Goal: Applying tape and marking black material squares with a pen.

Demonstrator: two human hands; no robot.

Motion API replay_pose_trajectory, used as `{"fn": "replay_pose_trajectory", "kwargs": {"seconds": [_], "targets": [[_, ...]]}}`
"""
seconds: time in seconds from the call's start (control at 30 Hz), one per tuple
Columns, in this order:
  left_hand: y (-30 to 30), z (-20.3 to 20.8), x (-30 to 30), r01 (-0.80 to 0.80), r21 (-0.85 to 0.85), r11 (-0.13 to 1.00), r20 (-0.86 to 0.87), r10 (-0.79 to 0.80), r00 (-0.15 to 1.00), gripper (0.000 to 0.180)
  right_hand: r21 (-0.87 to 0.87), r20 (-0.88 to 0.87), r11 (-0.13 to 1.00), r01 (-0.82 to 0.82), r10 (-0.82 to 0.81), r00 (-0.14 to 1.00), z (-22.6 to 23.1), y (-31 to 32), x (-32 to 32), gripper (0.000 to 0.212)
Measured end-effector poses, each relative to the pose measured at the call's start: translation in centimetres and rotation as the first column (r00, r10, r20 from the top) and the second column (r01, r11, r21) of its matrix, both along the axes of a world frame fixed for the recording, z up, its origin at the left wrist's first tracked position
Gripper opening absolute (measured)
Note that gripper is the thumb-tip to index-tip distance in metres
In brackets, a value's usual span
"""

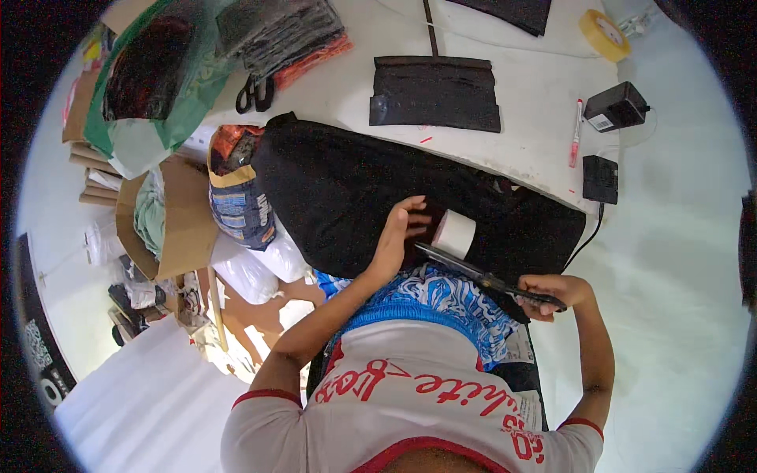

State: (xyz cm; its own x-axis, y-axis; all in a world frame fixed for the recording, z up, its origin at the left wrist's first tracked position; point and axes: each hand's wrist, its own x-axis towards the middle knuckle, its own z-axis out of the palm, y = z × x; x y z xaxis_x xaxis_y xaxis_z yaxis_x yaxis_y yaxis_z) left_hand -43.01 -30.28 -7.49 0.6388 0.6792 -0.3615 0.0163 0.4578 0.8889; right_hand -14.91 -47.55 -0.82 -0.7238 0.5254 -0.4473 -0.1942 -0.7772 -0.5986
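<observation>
near edge of the desk (pixel 540 98): i see a black cloth (pixel 339 189) spread along it, reaching down to the person's blue patterned shorts (pixel 453 296).

right hand (pixel 558 294): off the near edge, toward the right corner. fingers curled round the handles of long scissors (pixel 481 272), a closed hold. the blades point back over the cloth toward the left hand; whether they are parted i cannot tell.

left hand (pixel 390 240): over the cloth, fingers loosely spread, gripping nothing that i can see. whether the fingertips touch the cloth, i cannot tell.

white roll (pixel 456 235): on the cloth, between the left hand's fingers and the scissors, just beside the blades.

rest of the desk, as i note it: flat black piece (pixel 434 93) toward the middle of the far part; yellow tape roll (pixel 605 35) at the far right corner; red and white marker (pixel 576 134) and two black adapters (pixel 617 106) down the right edge. off the left edge, an open cardboard box (pixel 189 229) holding pale green material (pixel 150 211).
</observation>
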Motion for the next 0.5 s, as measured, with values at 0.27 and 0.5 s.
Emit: {"fn": "replay_pose_trajectory", "kwargs": {"seconds": [0.27, 0.5], "targets": [[2.2, 0.8, -1.1, 0.462, -0.123, 0.878, 0.476, -0.356, 0.804, 0.047, -0.04, -0.205, 0.999, 0.019, -0.027, 0.978, -0.8, -1.8, -2.0, 0.067], [2.9, 1.4, -1.3, 0.652, 0.273, 0.708, 0.203, -0.704, 0.68, 0.049, -0.127, -0.18, 0.992, 0.028, -0.051, 0.982, 0.6, -1.8, -3.7, 0.078]]}}
